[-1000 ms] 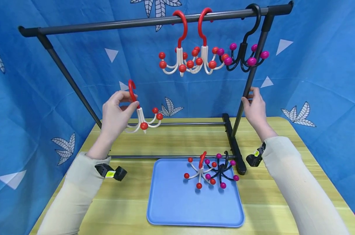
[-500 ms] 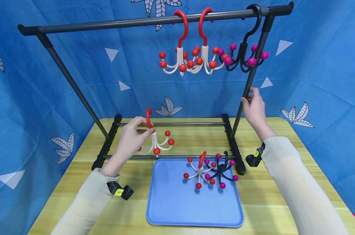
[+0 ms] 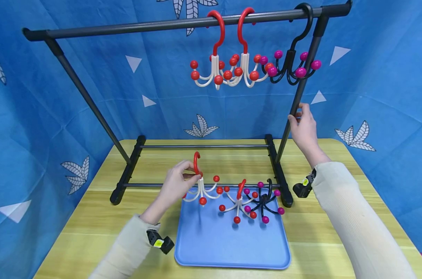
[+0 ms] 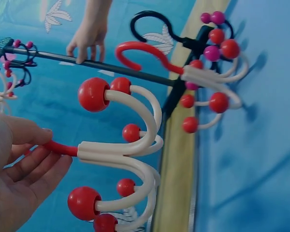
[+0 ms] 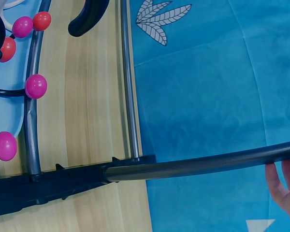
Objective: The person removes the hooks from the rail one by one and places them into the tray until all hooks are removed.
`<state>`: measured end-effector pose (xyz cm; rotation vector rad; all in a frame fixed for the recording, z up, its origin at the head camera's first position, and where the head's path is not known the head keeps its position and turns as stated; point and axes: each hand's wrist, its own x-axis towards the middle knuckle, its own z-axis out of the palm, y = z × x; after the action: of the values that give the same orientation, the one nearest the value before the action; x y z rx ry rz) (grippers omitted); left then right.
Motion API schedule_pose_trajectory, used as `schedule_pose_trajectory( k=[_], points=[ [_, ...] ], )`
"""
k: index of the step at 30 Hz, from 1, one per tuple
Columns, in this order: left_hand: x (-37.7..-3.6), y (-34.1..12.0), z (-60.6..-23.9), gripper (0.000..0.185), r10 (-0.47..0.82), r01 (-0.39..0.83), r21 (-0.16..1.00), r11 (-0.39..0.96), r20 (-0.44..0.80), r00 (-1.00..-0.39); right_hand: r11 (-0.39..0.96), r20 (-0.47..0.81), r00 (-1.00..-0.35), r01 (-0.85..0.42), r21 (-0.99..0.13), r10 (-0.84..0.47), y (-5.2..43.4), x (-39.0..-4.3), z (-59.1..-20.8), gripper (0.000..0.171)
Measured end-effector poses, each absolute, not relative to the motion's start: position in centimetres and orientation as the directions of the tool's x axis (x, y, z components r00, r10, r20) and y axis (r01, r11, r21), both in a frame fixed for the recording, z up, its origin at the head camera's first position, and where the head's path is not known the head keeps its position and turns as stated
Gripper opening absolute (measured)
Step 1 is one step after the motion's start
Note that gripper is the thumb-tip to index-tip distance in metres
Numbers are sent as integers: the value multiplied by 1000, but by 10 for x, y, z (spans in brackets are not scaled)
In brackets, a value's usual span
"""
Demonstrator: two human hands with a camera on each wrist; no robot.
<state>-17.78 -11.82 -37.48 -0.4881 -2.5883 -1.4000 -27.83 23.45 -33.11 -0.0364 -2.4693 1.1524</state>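
My left hand (image 3: 179, 182) pinches the red hook of a white multi-arm hanger (image 3: 201, 190) with red balls, near where it joins the white stem. The hanger is upright above the back left part of a blue tray (image 3: 228, 248). In the left wrist view its white stem (image 4: 104, 150) and curved arms fill the middle. On the tray lie another red-and-white hanger (image 3: 238, 205) and a black hanger (image 3: 263, 200) with magenta balls, close together. My right hand (image 3: 305, 128) grips the right upright (image 3: 294, 102) of a black rack, thumb and fingers around it.
Two red-and-white hangers (image 3: 215, 64) and a black one with magenta balls (image 3: 289, 62) hang toward the right of the rack's top bar (image 3: 127, 28). The rack's base bars (image 3: 204, 146) cross the wooden table (image 3: 144, 228). A blue patterned cloth (image 3: 162, 85) stands behind.
My left hand has carried its hanger down and to the right, from beside the rack's left upright to above the tray. My right hand has stayed on the right upright.
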Motion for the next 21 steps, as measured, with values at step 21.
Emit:
schedule_pose_trajectory(
  k=[21],
  points=[
    [-162,-102,-432,13,290,377,777,504,259,-921,649,344,-918,-140,-748,198,234,-278,-330,39]
  ],
)
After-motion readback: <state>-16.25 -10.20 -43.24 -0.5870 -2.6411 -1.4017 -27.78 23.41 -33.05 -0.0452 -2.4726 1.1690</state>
